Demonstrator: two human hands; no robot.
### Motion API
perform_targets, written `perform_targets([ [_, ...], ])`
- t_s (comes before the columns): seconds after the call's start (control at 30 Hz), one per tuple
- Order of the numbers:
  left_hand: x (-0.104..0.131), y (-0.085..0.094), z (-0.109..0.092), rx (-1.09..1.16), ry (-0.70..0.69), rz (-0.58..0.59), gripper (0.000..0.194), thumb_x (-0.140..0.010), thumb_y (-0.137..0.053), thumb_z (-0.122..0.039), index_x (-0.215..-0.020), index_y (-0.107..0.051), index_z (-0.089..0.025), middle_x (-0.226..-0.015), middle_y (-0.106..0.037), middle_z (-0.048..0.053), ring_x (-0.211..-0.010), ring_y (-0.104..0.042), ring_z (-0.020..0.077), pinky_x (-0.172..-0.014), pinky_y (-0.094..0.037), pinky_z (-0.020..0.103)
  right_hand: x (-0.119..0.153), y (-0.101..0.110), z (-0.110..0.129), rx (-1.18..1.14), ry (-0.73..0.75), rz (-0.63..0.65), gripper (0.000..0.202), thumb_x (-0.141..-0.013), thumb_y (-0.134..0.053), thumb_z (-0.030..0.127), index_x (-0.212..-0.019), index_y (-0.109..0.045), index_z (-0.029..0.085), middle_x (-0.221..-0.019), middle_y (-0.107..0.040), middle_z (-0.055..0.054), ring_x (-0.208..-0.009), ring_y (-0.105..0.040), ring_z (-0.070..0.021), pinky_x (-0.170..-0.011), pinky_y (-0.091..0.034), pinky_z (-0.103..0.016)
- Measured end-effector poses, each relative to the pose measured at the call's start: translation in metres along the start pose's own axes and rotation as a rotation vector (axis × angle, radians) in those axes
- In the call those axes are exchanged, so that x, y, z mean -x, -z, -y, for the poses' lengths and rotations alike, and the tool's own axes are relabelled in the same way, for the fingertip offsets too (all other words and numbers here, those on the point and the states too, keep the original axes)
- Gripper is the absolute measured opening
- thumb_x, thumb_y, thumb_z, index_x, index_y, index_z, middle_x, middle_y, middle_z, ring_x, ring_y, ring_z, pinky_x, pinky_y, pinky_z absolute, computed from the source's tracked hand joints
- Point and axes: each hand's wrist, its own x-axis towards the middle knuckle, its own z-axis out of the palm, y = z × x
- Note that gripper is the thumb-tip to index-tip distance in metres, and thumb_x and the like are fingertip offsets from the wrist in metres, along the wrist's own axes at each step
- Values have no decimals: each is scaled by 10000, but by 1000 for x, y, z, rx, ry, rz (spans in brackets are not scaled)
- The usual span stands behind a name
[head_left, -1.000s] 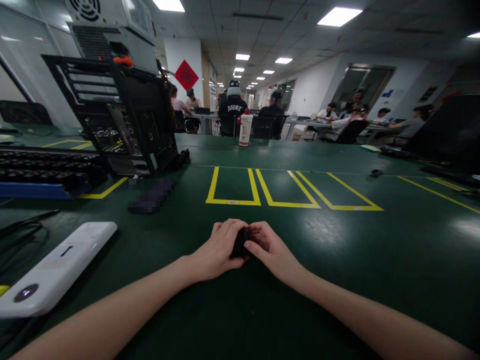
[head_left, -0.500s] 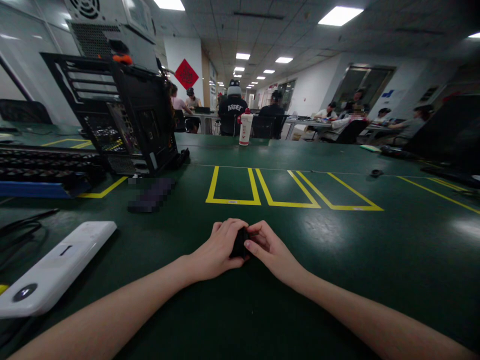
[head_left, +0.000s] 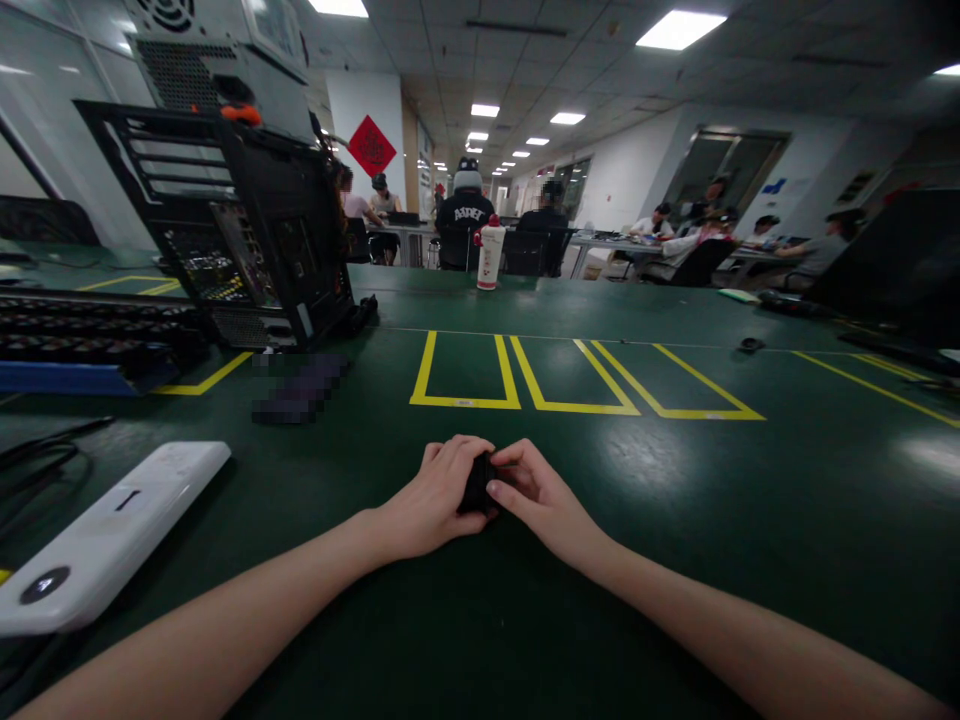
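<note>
A small black object [head_left: 477,486] is between my hands, low over the green table [head_left: 480,640]; its kind cannot be made out. My left hand [head_left: 435,495] is closed around it from the left, with the fingers over its top and the thumb along its near side. From the right, my right hand [head_left: 536,495] pinches at its edge with curled fingers and thumb. Much of the black object is hidden behind the fingers.
Yellow tape outlines [head_left: 465,403] mark the table beyond my hands. To the left are a white device [head_left: 127,520], a blurred dark item [head_left: 300,388] and a black computer case [head_left: 262,230]. A white bottle [head_left: 489,258] stands farther back. Several people sit at far tables.
Almost nothing differs. Both hands keep the same hold on the black object, and the whole view has shifted very slightly.
</note>
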Motion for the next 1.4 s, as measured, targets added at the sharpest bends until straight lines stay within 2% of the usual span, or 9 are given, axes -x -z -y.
perform_targets([
  [0.1,0,1,-1,3,1,6,551,-751,-606,-186,-1200,-288,-232,-1153,-446,78,-1063,-442,245,-894,-339,411,-1,2,0,-8,-55,13,261,-797,-553,247,-1033,-444,220,-1057,-506,-37,-1007,-520,-178,-835,-478,-358],
  [0.27,1,6,-4,11,4,14,531,-750,-601,-182,-1186,-304,-241,-1145,-454,73,-1054,-453,247,-885,-345,413,-2,5,0,-101,-29,118,229,-764,-600,229,-936,-450,208,-997,-521,-15,-951,-545,-160,-813,-475,-335],
  [0.47,0,2,-1,6,5,13,524,-746,-609,-182,-1175,-311,-225,-1131,-457,74,-1047,-450,234,-888,-337,398,-4,5,1,-93,-34,70,122,-812,-534,258,-891,-456,207,-910,-527,3,-882,-545,-139,-761,-480,-304],
  [0.57,-1,-3,2,3,1,-24,566,-727,-622,-181,-1184,-293,-234,-1127,-463,72,-1032,-455,242,-879,-332,410,-4,5,0,-69,-49,52,183,-804,-547,271,-957,-466,211,-969,-524,-10,-940,-531,-155,-815,-465,-332],
  [0.7,0,-3,3,21,-6,-20,571,-732,-620,-192,-1194,-289,-245,-1130,-470,64,-1022,-465,238,-878,-331,406,-5,8,-2,-59,-75,99,212,-803,-546,290,-979,-469,201,-998,-518,-26,-953,-530,-167,-829,-460,-359],
  [0.83,0,-1,2,24,3,-10,530,-730,-618,-181,-1165,-320,-239,-1110,-474,52,-1005,-472,228,-869,-344,386,-6,10,-2,-146,-41,158,282,-733,-638,227,-935,-441,211,-993,-519,-10,-949,-540,-158,-828,-457,-347],
  [1.03,0,-1,0,29,3,-6,505,-740,-610,-183,-1156,-328,-232,-1108,-465,64,-1012,-458,236,-869,-343,396,-5,7,0,-85,-56,90,173,-809,-541,293,-936,-458,212,-961,-523,-15,-921,-539,-158,-825,-448,-360],
  [1.17,0,1,-1,34,6,-2,526,-736,-620,-178,-1165,-320,-224,-1112,-458,60,-1009,-454,227,-874,-343,388,-6,7,-2,-55,-68,72,232,-796,-558,283,-988,-452,208,-991,-518,-24,-966,-527,-170,-853,-438,-365],
  [1.4,0,3,-3,19,-5,25,508,-754,-593,-171,-1174,-311,-224,-1116,-454,69,-1017,-451,233,-866,-349,392,-5,9,-2,-140,-30,144,264,-743,-627,214,-932,-442,209,-1002,-517,-13,-974,-535,-167,-830,-447,-341],
])
